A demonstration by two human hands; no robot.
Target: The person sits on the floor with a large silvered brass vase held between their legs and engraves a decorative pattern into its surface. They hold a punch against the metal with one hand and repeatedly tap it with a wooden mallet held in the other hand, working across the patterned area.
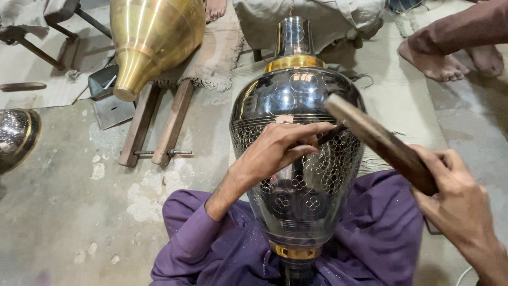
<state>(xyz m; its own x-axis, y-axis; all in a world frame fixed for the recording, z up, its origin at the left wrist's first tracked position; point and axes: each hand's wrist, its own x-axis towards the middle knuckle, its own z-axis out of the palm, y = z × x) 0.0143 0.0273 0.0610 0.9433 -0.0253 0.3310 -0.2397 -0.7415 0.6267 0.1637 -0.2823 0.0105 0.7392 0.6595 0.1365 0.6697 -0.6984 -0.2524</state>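
I held a dark vase (296, 159) lying across my lap, neck pointing away. My left hand (278, 151) rested on its engraved belly, fingers closed on a thin chisel (332, 134) set against the metal. My right hand (457, 198) gripped a wooden mallet (378, 140), its head just above the chisel. A brass vase (153, 39) lay on wooden blocks (156, 124) to the left.

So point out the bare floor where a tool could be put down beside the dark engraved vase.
Bare concrete floor lies between the wooden stand, the dark bowl and the purple sleeve. Crowded: the woven mat by someone's bare feet, and the vase under both hands.
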